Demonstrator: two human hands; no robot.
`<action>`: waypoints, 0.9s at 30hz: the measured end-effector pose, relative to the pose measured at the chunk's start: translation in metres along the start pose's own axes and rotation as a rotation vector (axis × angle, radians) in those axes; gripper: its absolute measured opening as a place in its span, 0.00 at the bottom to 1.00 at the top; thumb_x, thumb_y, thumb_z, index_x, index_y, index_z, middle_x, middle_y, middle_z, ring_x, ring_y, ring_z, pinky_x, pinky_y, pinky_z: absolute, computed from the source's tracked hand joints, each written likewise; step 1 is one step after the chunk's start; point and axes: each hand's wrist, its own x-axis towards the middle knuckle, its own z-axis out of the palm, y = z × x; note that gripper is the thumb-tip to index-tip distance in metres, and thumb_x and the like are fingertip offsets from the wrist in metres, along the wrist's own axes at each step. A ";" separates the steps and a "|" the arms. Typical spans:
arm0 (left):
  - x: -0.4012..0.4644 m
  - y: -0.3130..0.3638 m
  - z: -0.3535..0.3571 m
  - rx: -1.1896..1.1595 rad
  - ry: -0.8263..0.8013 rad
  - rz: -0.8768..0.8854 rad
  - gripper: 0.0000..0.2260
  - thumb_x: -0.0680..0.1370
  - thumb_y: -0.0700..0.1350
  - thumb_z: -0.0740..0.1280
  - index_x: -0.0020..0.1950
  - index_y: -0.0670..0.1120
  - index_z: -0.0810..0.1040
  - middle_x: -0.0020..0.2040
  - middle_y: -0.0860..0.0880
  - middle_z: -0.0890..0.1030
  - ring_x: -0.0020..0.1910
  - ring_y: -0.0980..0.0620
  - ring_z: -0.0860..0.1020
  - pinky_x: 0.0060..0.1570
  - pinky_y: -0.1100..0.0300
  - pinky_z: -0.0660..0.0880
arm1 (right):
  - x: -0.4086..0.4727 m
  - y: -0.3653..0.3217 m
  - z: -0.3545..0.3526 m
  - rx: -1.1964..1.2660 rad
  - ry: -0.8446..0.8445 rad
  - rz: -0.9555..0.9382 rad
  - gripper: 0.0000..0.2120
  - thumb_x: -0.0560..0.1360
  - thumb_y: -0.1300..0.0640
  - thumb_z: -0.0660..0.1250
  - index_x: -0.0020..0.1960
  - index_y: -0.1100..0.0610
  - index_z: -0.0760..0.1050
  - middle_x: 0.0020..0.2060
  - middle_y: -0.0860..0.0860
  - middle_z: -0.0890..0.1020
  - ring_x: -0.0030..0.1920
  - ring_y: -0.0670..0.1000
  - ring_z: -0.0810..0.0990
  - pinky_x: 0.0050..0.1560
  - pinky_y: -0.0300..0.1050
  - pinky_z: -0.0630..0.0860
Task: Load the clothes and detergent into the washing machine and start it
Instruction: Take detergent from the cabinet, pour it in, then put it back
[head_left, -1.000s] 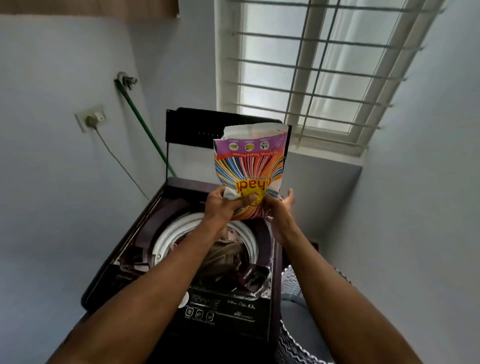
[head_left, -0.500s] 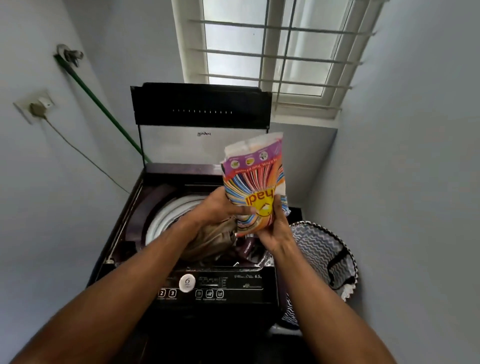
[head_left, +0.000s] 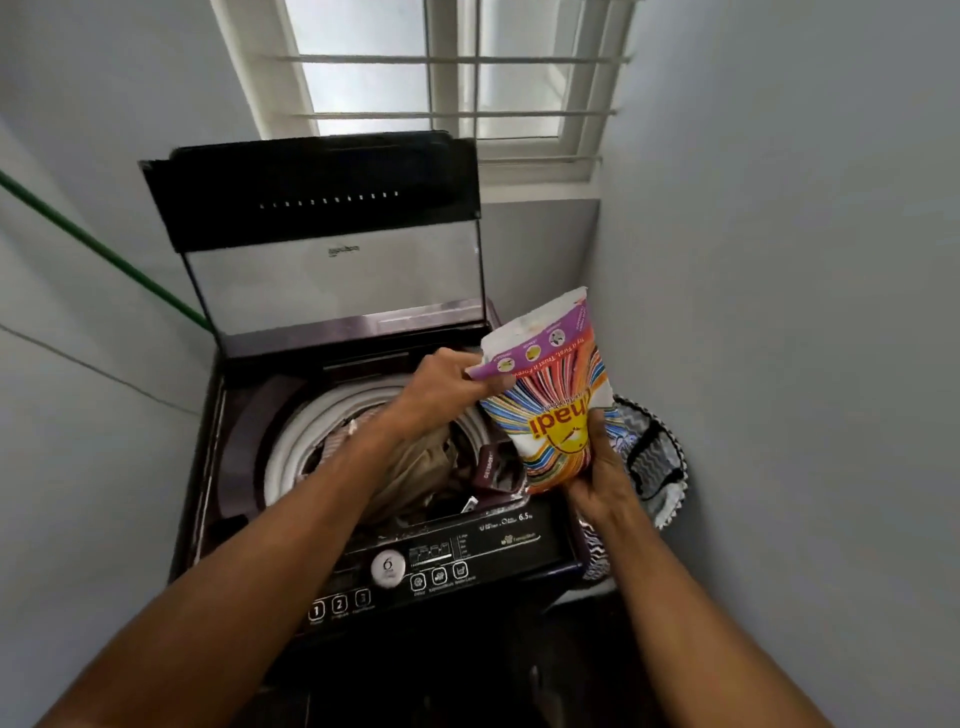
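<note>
Head cam looks down on a top-load washing machine (head_left: 249, 415) with its lid (head_left: 322, 228) flipped up at the far side. Both hands are on the detergent packet (head_left: 550, 400), held above the right edge of the machine, print upside down. Its long axis runs near-to-far and leans a bit right, with the white end pointing up and away. The left hand (head_left: 441, 395) pinches the packet's left edge near the purple band, while the right hand (head_left: 602, 478) is wrapped around the near, lower end. Clothes (head_left: 415, 467) are piled in the drum, partly hidden by the left forearm. A small maroon tray marked detergent (head_left: 493, 470) sits just under the packet, though whether it's open is hard to tell. The control panel (head_left: 447, 566) is along the near side. A zigzag laundry basket (head_left: 654, 457) is squeezed between the machine and the right wall, and a green hose (head_left: 104, 254) crosses the left wall.
</note>
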 end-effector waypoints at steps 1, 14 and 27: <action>0.001 0.002 -0.001 0.008 0.011 0.030 0.13 0.72 0.53 0.76 0.51 0.47 0.85 0.45 0.50 0.86 0.47 0.51 0.85 0.52 0.50 0.81 | -0.003 -0.004 -0.006 -0.006 0.000 -0.020 0.40 0.68 0.43 0.77 0.73 0.59 0.70 0.70 0.61 0.74 0.70 0.61 0.73 0.70 0.66 0.67; 0.032 0.009 0.044 0.364 -0.110 0.049 0.07 0.73 0.49 0.75 0.44 0.47 0.83 0.44 0.49 0.86 0.42 0.56 0.83 0.41 0.61 0.79 | -0.031 -0.049 -0.063 -0.207 0.180 -0.241 0.39 0.57 0.51 0.85 0.64 0.62 0.77 0.61 0.62 0.81 0.58 0.62 0.81 0.60 0.66 0.77; 0.042 -0.024 0.066 0.464 -0.044 0.002 0.10 0.73 0.48 0.76 0.47 0.41 0.84 0.43 0.46 0.85 0.42 0.50 0.84 0.44 0.55 0.81 | -0.035 -0.068 -0.073 -0.272 0.268 -0.243 0.16 0.72 0.68 0.73 0.59 0.67 0.78 0.48 0.57 0.86 0.44 0.54 0.85 0.43 0.49 0.82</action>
